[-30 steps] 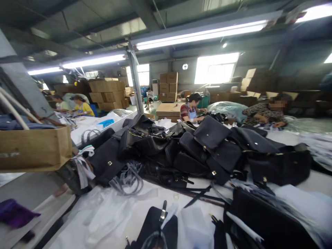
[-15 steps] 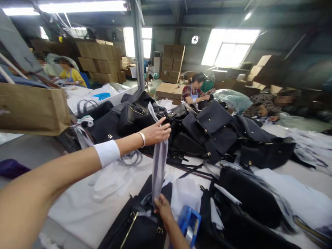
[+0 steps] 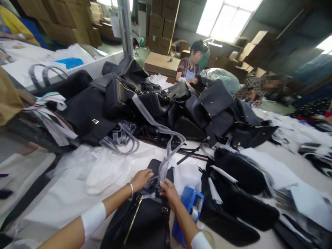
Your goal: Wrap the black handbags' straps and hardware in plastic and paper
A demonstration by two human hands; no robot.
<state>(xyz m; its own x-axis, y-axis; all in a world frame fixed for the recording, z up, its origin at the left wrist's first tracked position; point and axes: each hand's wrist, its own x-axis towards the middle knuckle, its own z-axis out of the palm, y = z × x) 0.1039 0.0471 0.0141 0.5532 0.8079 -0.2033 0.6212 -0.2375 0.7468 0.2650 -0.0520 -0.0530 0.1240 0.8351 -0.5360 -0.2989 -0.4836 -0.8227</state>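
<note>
A black backpack (image 3: 147,224) with a gold zip lies in front of me. My right hand (image 3: 169,193) pinches the lower end of a long translucent plastic strip (image 3: 169,152) at the top of this backpack. From there the strip loops up and away over the heap of black bags (image 3: 153,103). My left hand (image 3: 141,179) is closed at the backpack's top, left of the strip. What its fingertips grip is hidden. Just right of my right forearm stands a blue tape dispenser (image 3: 188,211) with a roll in it.
More black bags (image 3: 238,176) with white paper lie at the right. White sheets (image 3: 101,169) cover the table at left, near a bundle of clear plastic strips (image 3: 121,138). Across the heap a person in a checked shirt (image 3: 188,67) sits near cardboard boxes (image 3: 160,64).
My left hand has come down from the raised strip to the backpack's top, letting go of the strip's upper part, which now lies over the heap. My view has tilted down.
</note>
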